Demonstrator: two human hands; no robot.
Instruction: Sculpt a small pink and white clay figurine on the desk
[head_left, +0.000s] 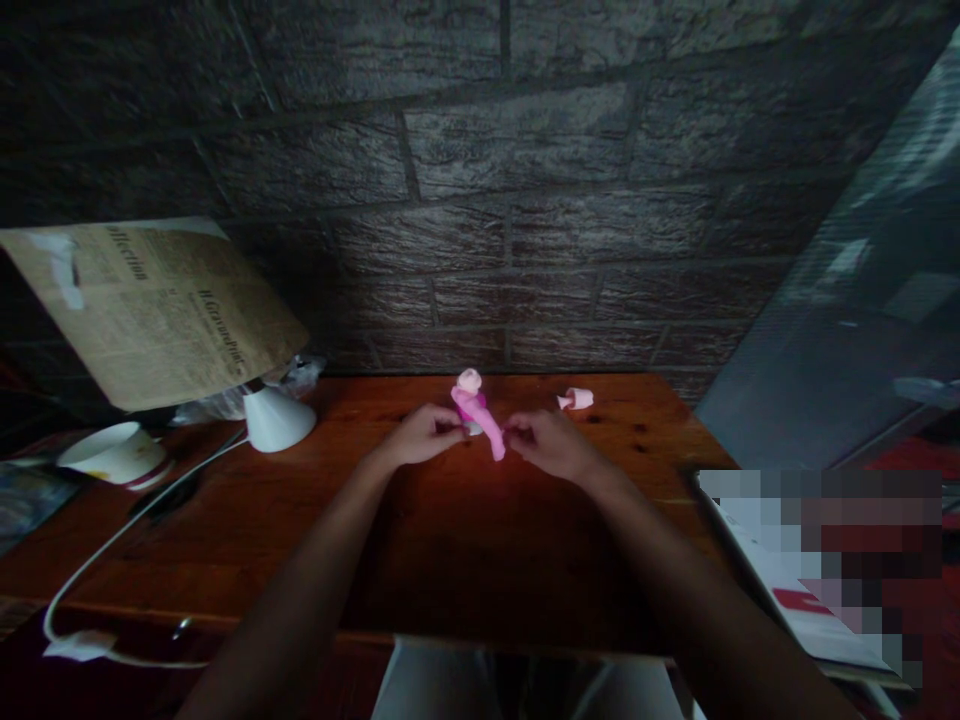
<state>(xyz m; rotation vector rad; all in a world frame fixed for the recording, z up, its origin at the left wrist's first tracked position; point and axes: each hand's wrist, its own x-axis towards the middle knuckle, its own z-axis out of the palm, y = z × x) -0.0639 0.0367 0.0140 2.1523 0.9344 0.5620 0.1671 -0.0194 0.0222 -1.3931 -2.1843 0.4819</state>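
Observation:
A pink object (pixel 480 408) stands on the wooden table, with a pale, rounded top and a long pink piece slanting down towards me at the right; its exact kind is not clear. My left hand (pixel 429 434) is closed at its lower left side, thumb and fingers at the whitish base. On the other side, my right hand (pixel 551 442) has its fingers curled together close beside the lower end of the slanting piece. Whether something small is between those fingers is hidden. Farther right lies a small pale pink cup-shaped piece (pixel 579 399) with a narrow end.
A lamp with a newspaper-print shade (pixel 172 310) and white base (pixel 277 422) stands at the left. Near it are a white bowl-like container (pixel 112 455) and a white cord (pixel 142 510). A stone-patterned wall (pixel 465 240) borders the table (pixel 480 560) at the back.

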